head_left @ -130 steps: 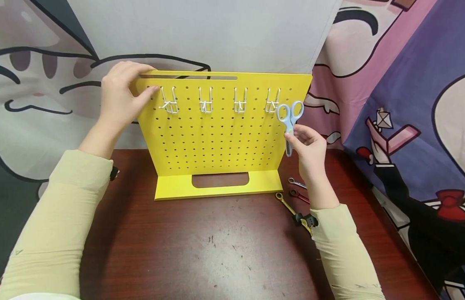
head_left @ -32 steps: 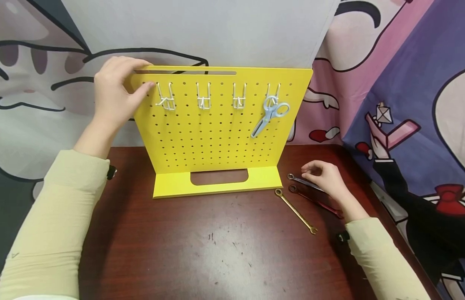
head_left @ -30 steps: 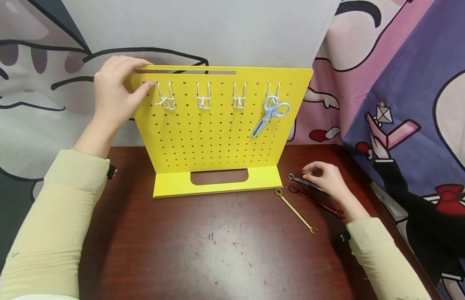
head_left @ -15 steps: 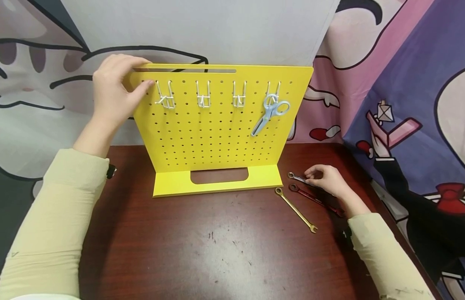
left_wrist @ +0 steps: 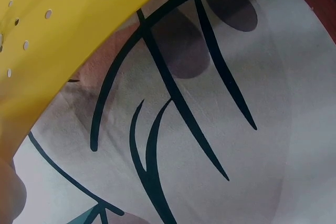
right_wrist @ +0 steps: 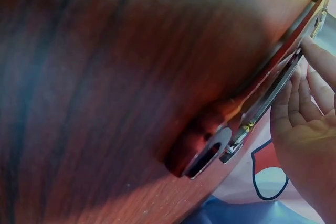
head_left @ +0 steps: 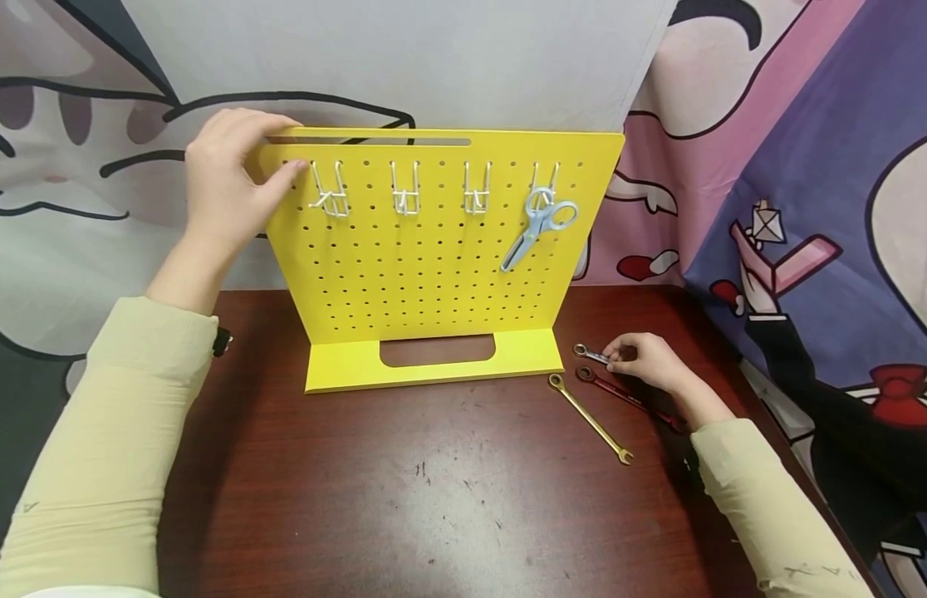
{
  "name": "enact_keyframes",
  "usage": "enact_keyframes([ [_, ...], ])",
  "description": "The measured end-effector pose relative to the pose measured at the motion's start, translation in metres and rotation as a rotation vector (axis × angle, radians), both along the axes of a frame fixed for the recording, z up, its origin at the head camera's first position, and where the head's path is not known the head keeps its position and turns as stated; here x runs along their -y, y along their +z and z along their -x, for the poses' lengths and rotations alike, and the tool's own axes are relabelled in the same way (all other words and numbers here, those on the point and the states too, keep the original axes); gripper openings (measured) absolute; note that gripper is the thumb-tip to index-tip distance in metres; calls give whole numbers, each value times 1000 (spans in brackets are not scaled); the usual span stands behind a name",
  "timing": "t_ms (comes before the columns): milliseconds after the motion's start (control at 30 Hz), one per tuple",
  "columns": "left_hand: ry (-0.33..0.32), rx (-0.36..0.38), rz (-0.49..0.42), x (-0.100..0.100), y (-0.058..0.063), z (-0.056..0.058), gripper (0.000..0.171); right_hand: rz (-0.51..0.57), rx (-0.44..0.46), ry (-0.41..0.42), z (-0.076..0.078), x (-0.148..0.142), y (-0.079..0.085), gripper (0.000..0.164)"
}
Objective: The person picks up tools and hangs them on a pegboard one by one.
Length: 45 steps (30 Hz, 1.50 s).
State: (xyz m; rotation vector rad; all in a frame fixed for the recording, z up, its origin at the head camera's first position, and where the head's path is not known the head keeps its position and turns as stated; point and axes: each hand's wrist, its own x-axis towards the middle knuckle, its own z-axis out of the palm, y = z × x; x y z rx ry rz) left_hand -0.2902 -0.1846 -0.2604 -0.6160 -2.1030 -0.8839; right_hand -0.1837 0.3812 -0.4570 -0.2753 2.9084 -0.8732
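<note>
Two pale sleeves (head_left: 762, 498) are slanting in over the dark red table (head_left: 359, 498). A gold wrench (head_left: 589, 419) is lying nearest, and a red wrench (head_left: 620, 394) is lying just beyond, partly in the way below the right hand (head_left: 650, 361). That hand is bending over the silver wrench (head_left: 592, 355), pinching it between thumb and fingers and covering its far end. Farther back, the left hand (head_left: 232, 170) is clasping the yellow pegboard (head_left: 448, 253) at its upper left corner, thumb in front. Blue scissors (head_left: 537, 224) are hanging tilted from the rightmost of four white hooks (head_left: 406, 202). Cartoon cloth (head_left: 90, 241) is hanging behind.
</note>
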Motion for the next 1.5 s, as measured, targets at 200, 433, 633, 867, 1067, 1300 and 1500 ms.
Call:
enact_keyframes([
  [200, 8, 11, -4, -1, 0, 1, 31, 12, 23, 3, 0, -1, 0, 13],
  [433, 3, 3, -2, 0, 0, 0, 31, 15, 60, -25, 0, -2, 1, 12],
  [633, 8, 11, -11, -1, 1, -1, 31, 5, 46, -51, -1, -1, 0, 10],
  [867, -2, -3, 1, -1, 0, 0, 31, 2, 24, -55, -3, -2, 2, 7],
  [1067, 5, 2, -7, -1, 0, 0, 30, 51, 1, -81, -6, 5, 8, 10],
  [1300, 6, 2, -5, -1, 0, 0, 31, 118, -32, -94, -7, 24, 19, 12],
  [1500, 7, 3, -6, -1, 0, 0, 31, 133, -60, -101, -6, 41, 32, 14],
])
